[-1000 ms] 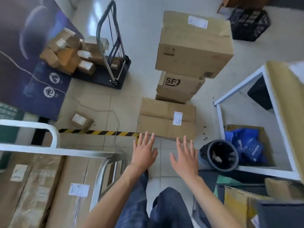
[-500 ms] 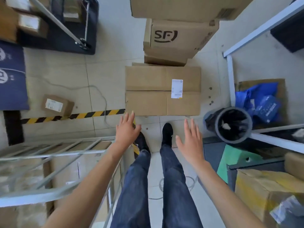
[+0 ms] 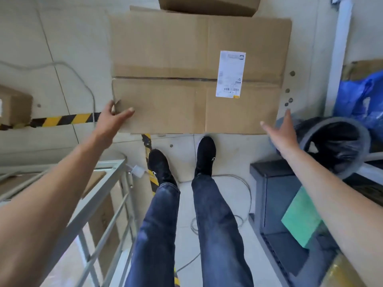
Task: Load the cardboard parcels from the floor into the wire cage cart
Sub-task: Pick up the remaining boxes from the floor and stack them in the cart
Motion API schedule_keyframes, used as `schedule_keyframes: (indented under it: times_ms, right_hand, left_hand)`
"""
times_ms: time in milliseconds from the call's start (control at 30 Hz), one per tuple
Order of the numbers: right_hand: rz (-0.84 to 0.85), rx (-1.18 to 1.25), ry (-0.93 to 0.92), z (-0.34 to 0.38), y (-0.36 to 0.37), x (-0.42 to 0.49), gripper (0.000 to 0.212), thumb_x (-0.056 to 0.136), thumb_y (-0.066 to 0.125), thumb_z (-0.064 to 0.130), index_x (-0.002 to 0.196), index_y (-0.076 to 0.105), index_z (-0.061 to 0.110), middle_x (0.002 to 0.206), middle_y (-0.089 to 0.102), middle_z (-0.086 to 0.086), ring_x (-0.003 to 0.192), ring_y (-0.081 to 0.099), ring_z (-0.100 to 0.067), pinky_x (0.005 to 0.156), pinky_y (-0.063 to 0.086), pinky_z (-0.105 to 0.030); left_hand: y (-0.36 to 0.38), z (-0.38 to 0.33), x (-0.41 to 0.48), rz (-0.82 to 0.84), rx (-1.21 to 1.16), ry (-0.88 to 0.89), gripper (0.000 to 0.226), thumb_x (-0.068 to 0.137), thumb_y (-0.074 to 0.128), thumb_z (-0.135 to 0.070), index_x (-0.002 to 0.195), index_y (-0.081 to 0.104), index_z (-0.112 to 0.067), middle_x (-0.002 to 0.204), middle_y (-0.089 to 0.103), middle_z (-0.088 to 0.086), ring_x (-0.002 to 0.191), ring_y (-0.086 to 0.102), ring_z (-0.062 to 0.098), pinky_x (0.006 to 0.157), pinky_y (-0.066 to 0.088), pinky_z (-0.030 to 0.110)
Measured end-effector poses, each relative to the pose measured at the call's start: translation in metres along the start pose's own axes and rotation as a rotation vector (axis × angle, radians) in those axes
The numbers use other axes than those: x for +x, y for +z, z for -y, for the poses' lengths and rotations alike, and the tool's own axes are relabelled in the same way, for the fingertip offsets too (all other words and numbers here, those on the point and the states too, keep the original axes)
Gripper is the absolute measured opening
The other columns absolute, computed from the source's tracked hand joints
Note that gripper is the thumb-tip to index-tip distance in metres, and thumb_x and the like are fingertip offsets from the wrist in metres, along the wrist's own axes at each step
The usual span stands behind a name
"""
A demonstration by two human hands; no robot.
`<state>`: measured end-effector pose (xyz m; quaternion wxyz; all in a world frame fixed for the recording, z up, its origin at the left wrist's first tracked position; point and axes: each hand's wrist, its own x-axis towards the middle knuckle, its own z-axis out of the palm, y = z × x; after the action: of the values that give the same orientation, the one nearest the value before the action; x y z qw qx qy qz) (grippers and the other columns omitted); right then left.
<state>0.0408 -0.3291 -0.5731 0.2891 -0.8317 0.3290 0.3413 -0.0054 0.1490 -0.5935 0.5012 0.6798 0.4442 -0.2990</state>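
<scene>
Parcel (image 3: 194, 75) first: in my head view it lies flat on the floor straight ahead of my shoes (image 3: 182, 160), a broad, shallow box with its long axis running left to right across my path. Its near edge sits just beyond my toes. A white label (image 3: 230, 74) is stuck right of centre, across the taped seam.

My left hand (image 3: 113, 121) is the nearer one. Its fingers are spread, the thumb lies on the top face at the near-left corner, and the other fingers wrap round the left edge, so I judge it to be touching the cardboard but not yet gripping. My right hand (image 3: 281, 131) is open, palm turned inward, just off the near-right corner and apart from the box; a bin (image 3: 335, 146) stands close behind it.

More boxes (image 3: 207, 5) are stacked at the far side, and I cannot tell whether they rest on this one.

The cart (image 3: 107, 183) stands at my lower left, its rail beside my left leg, cardboard already inside.

As I read it, the move turns on the parcel's width: my hands must take opposite short ends, the right closing the last gap, then swing the load left over the rail.
</scene>
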Motion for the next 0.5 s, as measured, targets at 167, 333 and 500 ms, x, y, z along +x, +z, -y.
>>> schedule_keyframes:
  times_ms: [167, 333, 500]
  right_hand:
    - [0.161, 0.287, 0.128, -0.021, 0.017, 0.045, 0.081, 0.084, 0.076, 0.04, 0.151, 0.032, 0.028, 0.149, 0.048, 0.005, 0.138, 0.044, -0.021, 0.113, 0.035, -0.046]
    - [0.224, 0.45, 0.118, -0.019, 0.004, 0.041, 0.069, 0.074, 0.083, 0.046, 0.132, 0.046, 0.038, 0.129, 0.06, 0.021, 0.12, 0.057, -0.006, 0.101, 0.042, -0.041]
    - [0.238, 0.484, 0.086, -0.014, -0.04, -0.01, 0.053, 0.077, 0.083, 0.042, 0.123, 0.057, 0.039, 0.12, 0.068, 0.02, 0.115, 0.06, -0.006, 0.103, 0.042, -0.044]
  left_hand:
    - [0.014, 0.032, 0.025, -0.024, -0.133, -0.053, 0.059, 0.084, 0.079, -0.026, 0.135, 0.053, -0.014, 0.123, 0.069, 0.006, 0.084, 0.07, 0.005, 0.08, 0.06, 0.032]
    - [0.022, 0.031, 0.006, -0.043, -0.174, -0.039, 0.072, 0.076, 0.084, -0.033, 0.136, 0.047, -0.02, 0.12, 0.068, -0.005, 0.103, 0.068, 0.012, 0.072, 0.055, 0.024]
    - [0.01, 0.014, -0.066, -0.038, -0.184, -0.034, 0.066, 0.078, 0.082, -0.031, 0.135, 0.05, -0.022, 0.115, 0.067, -0.007, 0.104, 0.064, 0.013, 0.085, 0.052, 0.033]
